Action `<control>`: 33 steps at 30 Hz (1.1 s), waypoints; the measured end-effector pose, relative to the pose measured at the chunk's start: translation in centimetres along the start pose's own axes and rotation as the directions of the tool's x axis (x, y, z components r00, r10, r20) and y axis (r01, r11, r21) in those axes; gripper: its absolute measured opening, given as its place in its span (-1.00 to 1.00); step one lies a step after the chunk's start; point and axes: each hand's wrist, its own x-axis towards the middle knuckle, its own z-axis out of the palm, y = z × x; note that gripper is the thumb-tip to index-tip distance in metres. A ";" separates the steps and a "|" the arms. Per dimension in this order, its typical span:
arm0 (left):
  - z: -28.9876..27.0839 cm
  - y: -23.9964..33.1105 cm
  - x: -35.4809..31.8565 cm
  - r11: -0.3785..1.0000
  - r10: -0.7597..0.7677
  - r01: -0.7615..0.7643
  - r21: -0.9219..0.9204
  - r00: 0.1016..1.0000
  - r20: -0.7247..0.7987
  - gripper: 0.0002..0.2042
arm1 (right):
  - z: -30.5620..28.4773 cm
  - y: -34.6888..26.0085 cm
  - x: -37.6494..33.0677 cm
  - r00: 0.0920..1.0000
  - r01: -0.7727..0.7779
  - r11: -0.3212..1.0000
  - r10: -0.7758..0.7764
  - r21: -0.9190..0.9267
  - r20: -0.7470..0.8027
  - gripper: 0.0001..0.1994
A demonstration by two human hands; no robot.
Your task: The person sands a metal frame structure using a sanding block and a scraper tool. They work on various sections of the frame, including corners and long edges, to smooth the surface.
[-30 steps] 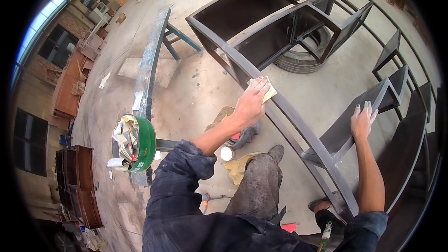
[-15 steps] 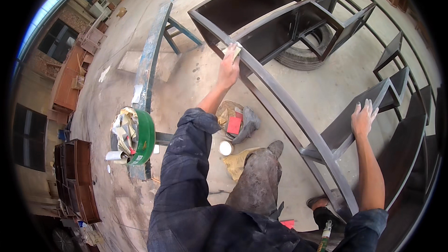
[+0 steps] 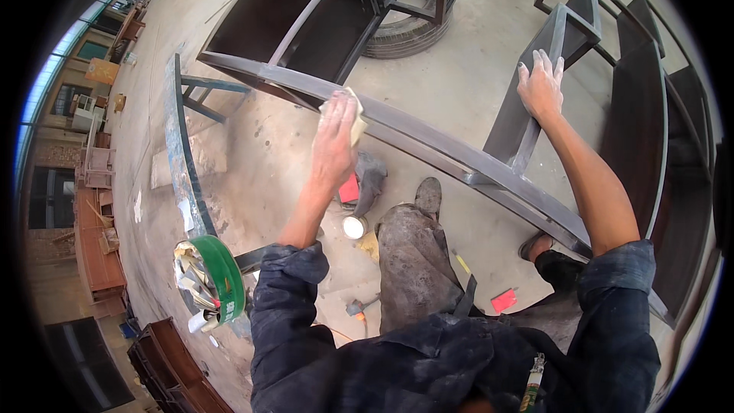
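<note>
My left hand [image 3: 335, 138] is closed on a folded piece of sandpaper [image 3: 357, 118], pale yellow and white. It lies against the long grey edge [image 3: 417, 134] of a large dark wooden furniture frame. My right hand [image 3: 541, 88] has its fingers stretched out and whitened with dust, resting over a dark divider board [image 3: 527, 107] of the same frame. The palm's contact with the board is partly hidden. Dark compartments [image 3: 329, 30] belong to the frame's far left part.
A tyre [image 3: 405, 37] lies below the frame. On the left stands a worn blue trestle [image 3: 183, 138], beside a green drum [image 3: 222, 279] full of scraps. A white tub [image 3: 354, 227], red sheets [image 3: 504, 300] and a corded tool [image 3: 356, 308] are on the floor near my legs.
The view has turned, so the frame lies more crosswise. My left hand, with the sandpaper, has come down along the grey edge toward me. My right hand stays at the divider.
</note>
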 end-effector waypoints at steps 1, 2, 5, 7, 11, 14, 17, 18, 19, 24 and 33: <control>0.0 0.2 0.0 1.000 0.000 0.000 0.002 1.000 0.000 -0.30 | -0.6 -0.7 -0.1 1.000 -0.010 1.000 0.010 0.026 -0.006 -0.43; 0.2 0.6 0.0 1.000 -0.001 0.001 0.004 1.000 -0.001 -0.30 | -0.3 -0.4 -0.2 1.000 -0.002 1.000 0.003 0.010 -0.015 -0.43; 2.5 5.9 0.0 0.989 0.129 -0.125 -0.075 0.990 0.051 -0.38 | 0.5 0.0 -0.5 0.999 0.017 1.000 -0.017 -0.011 -0.031 -0.44; 3.8 10.4 -0.4 0.930 0.302 -0.265 -0.253 0.946 0.117 -0.32 | 0.3 -1.0 -0.4 0.999 0.025 0.999 -0.024 0.022 -0.042 -0.44; -1.4 -1.0 1.7 0.999 0.013 -0.015 0.034 0.999 0.038 -0.41 | 0.5 0.4 0.1 0.997 0.035 0.999 -0.036 -0.015 -0.070 -0.44; -1.8 -6.7 1.6 0.985 -0.119 0.129 0.111 0.989 -0.092 -0.49 | 0.1 -0.1 -0.6 0.999 0.037 0.999 -0.037 -0.015 -0.040 -0.45; 0.2 -1.2 2.5 0.998 -0.061 0.059 -0.025 0.995 -0.077 -0.49 | 0.5 0.8 0.4 0.999 0.037 0.997 -0.039 -0.060 -0.031 -0.45; 1.7 4.8 2.3 0.989 0.040 -0.041 -0.139 0.999 -0.010 -0.47 | 1.0 0.9 0.6 0.999 0.039 0.997 -0.041 -0.060 -0.022 -0.44; 2.6 8.4 2.0 0.959 0.101 -0.091 -0.268 0.995 0.022 -0.46 | 1.3 0.8 0.7 0.999 0.041 0.998 -0.041 -0.057 -0.016 -0.44; 0.7 4.3 -1.4 0.835 -0.115 0.066 -0.547 0.992 -0.057 -0.56 | 1.1 0.7 0.5 0.999 0.036 0.998 -0.037 -0.050 -0.015 -0.43; 12.6 1.3 -18.1 -0.640 -0.644 0.271 -0.719 0.322 0.694 -0.54 | 2.2 2.2 1.5 0.998 0.057 0.991 -0.057 -0.124 0.001 -0.39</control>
